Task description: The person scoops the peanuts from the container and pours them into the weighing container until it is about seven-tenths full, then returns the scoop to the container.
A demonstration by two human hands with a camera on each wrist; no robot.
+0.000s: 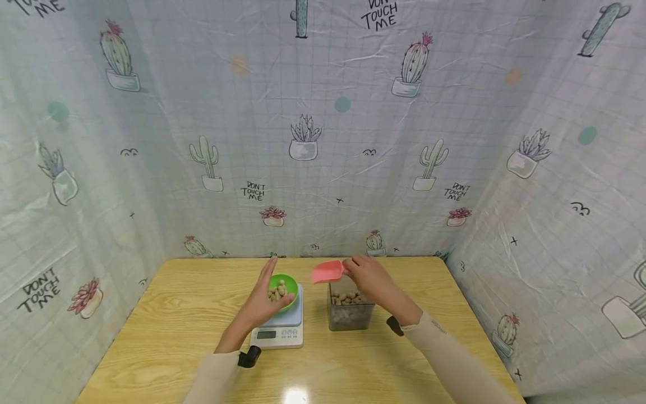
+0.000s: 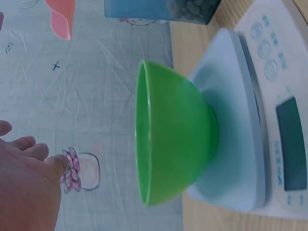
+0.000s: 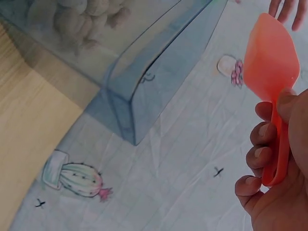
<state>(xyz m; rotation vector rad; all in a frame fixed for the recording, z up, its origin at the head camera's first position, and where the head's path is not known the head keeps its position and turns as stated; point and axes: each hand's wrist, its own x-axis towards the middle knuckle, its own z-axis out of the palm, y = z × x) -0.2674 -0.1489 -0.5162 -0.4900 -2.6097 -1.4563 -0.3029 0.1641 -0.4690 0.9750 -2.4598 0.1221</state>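
A green bowl (image 1: 287, 279) holding several peanuts in their shells (image 1: 277, 290) stands on a white kitchen scale (image 1: 277, 338). My left hand (image 1: 262, 300) hovers over the bowl, fingers extended and nothing in its grasp; the left wrist view shows the hand (image 2: 29, 183) beyond the bowl's rim. In my right hand (image 1: 367, 276) is the handle of a pink scoop (image 1: 327, 271), fingers curled round it. The scoop is raised above the left side of a clear grey container (image 1: 349, 320), where more peanuts lie. No load shows in the scoop's bowl in the head view.
All this stands on a wood-grain table (image 1: 166, 336). A cactus-print curtain (image 1: 323, 185) hangs behind the table and along both sides. The container is to the right of the scale, with a gap between them.
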